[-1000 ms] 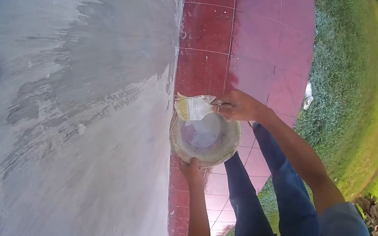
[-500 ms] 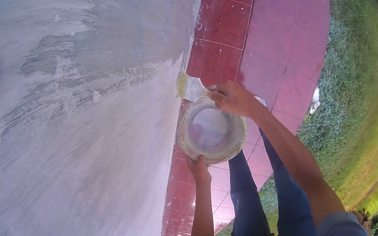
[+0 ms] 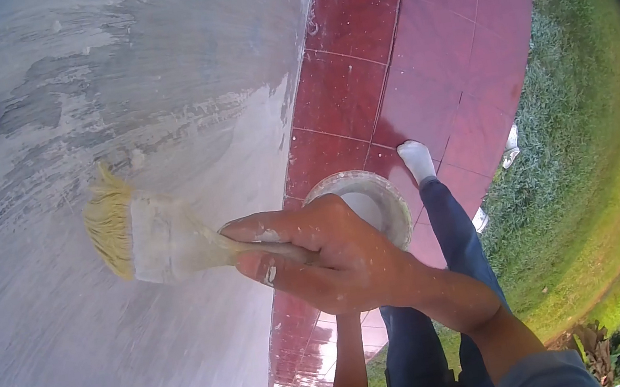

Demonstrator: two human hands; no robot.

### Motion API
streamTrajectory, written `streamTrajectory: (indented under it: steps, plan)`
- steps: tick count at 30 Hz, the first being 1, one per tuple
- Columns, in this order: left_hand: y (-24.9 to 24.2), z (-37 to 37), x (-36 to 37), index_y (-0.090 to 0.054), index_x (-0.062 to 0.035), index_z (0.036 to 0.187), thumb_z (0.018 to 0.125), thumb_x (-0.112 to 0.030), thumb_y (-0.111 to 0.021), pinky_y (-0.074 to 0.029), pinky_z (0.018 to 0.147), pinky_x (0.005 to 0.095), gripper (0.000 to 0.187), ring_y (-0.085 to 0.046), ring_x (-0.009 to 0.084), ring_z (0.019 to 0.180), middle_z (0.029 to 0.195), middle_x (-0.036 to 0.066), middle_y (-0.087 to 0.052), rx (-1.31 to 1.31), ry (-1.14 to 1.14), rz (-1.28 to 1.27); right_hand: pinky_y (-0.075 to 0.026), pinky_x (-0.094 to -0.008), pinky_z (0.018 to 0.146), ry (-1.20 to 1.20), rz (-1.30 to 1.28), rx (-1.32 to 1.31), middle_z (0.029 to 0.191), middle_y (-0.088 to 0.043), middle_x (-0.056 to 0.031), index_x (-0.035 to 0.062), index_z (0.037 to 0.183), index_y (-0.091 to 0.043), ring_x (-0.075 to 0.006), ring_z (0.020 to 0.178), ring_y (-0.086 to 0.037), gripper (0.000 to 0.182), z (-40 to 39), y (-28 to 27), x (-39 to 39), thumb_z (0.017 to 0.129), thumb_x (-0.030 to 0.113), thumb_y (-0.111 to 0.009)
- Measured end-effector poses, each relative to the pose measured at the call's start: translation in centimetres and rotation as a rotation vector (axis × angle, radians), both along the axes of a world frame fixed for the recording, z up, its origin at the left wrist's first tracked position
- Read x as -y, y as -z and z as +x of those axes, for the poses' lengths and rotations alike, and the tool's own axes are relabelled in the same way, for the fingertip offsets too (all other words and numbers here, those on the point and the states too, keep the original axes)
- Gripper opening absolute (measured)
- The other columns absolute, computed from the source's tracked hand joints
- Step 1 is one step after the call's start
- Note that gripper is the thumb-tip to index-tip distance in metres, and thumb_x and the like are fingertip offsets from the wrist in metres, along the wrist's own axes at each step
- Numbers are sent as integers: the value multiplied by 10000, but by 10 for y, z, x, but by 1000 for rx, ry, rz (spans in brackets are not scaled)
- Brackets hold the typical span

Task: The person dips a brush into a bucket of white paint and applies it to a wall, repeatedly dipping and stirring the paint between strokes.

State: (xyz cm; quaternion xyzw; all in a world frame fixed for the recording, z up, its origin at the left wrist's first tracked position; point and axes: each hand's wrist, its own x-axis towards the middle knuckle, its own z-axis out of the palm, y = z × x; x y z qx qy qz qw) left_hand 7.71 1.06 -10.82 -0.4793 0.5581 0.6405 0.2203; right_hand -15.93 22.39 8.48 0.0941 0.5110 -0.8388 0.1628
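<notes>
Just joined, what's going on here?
A person's right hand holds a wide brush with yellowish bristles in front of a patchy grey-white wall; can't tell whether the bristles touch it. Below the right hand is a round bucket, whitish inside and partly covered from view. The left forearm reaches up toward it, but the left hand is hidden, so its grip can't be seen. Red tiles run along the wall.

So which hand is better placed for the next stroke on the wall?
Probably the right hand: it holds the brush out before the wall; the left arm reaches towards the bucket.
</notes>
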Motion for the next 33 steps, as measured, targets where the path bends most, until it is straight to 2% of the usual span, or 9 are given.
streamTrajectory:
  steps: [3,5,8,11,15,20,24,29,33]
  plan:
    - [0,14,19,-464,3,1334,818,33,-598,-573,831,364,534,-615,258,1082,1238,130,-563,4,-32,-18,-416,-231,570,3,33,-20,705,-619,-20,-59,1202,-649,-52,633,-543,359,-5,56,21,985,224,-612]
    - [2,23,31,-431,7,1348,767,70,-545,-573,902,435,595,-598,287,1135,1267,159,-538,52,-19,-42,-431,-267,620,81,22,-32,736,-641,-15,-18,1170,-667,-84,655,-521,321,-13,134,39,979,236,-623]
    - [-8,24,33,-488,8,1289,778,74,-551,-582,832,378,519,-623,259,1079,1198,134,-581,14,-51,-58,-437,-265,670,37,-56,213,762,-575,24,-2,1122,-692,-99,697,-493,297,-1,299,63,983,248,-612]
    - [-8,33,44,-490,13,1284,783,71,-551,-580,852,388,508,-622,265,1080,1205,141,-577,-5,-70,-69,-493,-387,710,34,346,365,821,-692,-107,-14,1037,-710,-249,745,-647,364,18,377,53,964,324,-595]
    - [-20,30,49,-484,22,1293,779,62,-546,-576,872,392,519,-621,273,1078,1212,151,-569,6,-95,-49,-498,-512,754,-113,811,418,860,-681,-279,-31,940,-715,-457,842,-670,409,-5,351,33,937,349,-566]
    - [-22,29,50,-465,44,1317,762,26,-544,-579,872,396,561,-622,291,1074,1214,167,-557,-13,-92,-64,-483,-506,674,89,812,197,692,-584,-310,-52,818,-667,-453,698,-632,324,-33,169,31,914,248,-590]
    - [-25,28,48,-466,50,1313,764,12,-552,-582,863,402,557,-623,294,1076,1213,169,-557,5,-70,-72,-458,-361,600,78,312,158,614,-560,-167,-48,895,-673,-166,598,-567,306,-13,65,8,974,234,-585]
    - [-27,33,49,-468,53,1314,767,7,-559,-584,857,407,556,-629,292,1062,1204,166,-564,20,-96,-43,-441,-299,641,166,-23,-84,727,-585,-12,-17,1039,-693,-88,697,-509,327,-22,82,22,991,295,-607]
    - [-37,34,46,-470,50,1315,773,5,-564,-576,868,401,552,-632,286,1056,1199,159,-573,40,-103,-56,-422,-269,630,147,-71,4,719,-555,27,11,1062,-710,-96,648,-492,305,-44,261,53,984,293,-625]
